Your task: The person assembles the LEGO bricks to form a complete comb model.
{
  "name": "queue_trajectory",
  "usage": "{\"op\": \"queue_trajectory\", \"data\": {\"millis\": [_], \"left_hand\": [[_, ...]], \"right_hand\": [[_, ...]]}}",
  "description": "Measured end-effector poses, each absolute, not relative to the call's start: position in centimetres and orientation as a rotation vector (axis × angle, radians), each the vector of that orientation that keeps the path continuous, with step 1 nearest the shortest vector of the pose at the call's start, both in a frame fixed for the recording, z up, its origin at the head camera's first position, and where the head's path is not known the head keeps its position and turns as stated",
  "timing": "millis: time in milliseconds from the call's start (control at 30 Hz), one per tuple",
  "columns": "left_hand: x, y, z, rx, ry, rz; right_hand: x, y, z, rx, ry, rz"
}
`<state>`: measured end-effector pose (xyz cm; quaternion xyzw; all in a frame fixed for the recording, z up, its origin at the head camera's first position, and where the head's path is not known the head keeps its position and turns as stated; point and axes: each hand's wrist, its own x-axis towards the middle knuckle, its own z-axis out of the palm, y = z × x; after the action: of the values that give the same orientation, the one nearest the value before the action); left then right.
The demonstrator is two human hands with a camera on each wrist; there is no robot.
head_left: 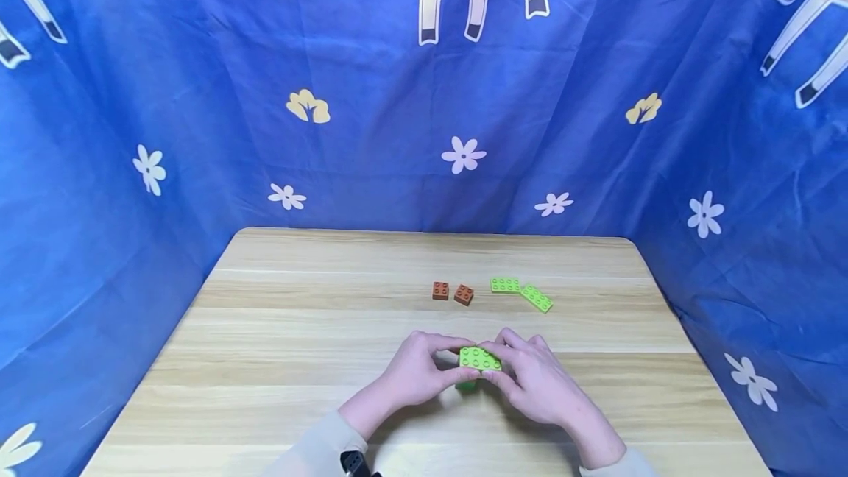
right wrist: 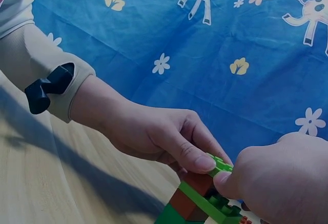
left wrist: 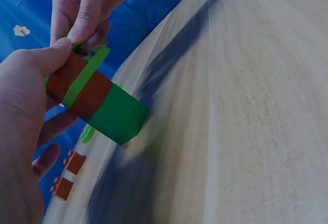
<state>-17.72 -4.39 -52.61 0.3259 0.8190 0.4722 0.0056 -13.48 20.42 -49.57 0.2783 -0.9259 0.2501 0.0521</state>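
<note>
Both hands are at one stack of toy building bricks. Its dark green block [left wrist: 120, 114] is the bottom; above it come a brown brick [left wrist: 95, 96], a light green plate [left wrist: 84, 79] that sticks out sideways, and another brown brick [left wrist: 65, 74]. A light green studded plate [head_left: 478, 359] tops the stack. My left hand [head_left: 417, 370] pinches the top from the left, thumb at the near edge and fingers behind. From the right, my right hand [head_left: 539, 385] pinches the top plate's other end between thumb and index finger, thumbtips close together.
Beyond the hands lie two loose brown bricks [head_left: 440, 291] and two light green plates [head_left: 506, 285] on the wooden table [head_left: 298, 344]. Blue printed cloth [head_left: 371, 182] hangs behind and at both sides. A black device [right wrist: 48, 88] sits at the left sleeve.
</note>
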Motion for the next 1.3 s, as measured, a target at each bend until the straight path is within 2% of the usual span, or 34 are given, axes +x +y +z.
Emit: {"op": "queue_trajectory", "data": {"millis": [267,567,1300], "left_hand": [[-18.5,-5.1,-51.6,1.08,2.568,1.394],[-20.8,-6.5,-50.9,0.903,2.707,1.513],[-25.7,-7.8,-52.7,0.803,2.774,1.317]], "right_hand": [[-13.6,20.4,-49.3,0.843,-2.837,0.741],[-13.5,20.4,-49.4,0.838,-2.844,0.724],[-13.5,20.1,-49.3,0.825,-2.866,0.718]]}}
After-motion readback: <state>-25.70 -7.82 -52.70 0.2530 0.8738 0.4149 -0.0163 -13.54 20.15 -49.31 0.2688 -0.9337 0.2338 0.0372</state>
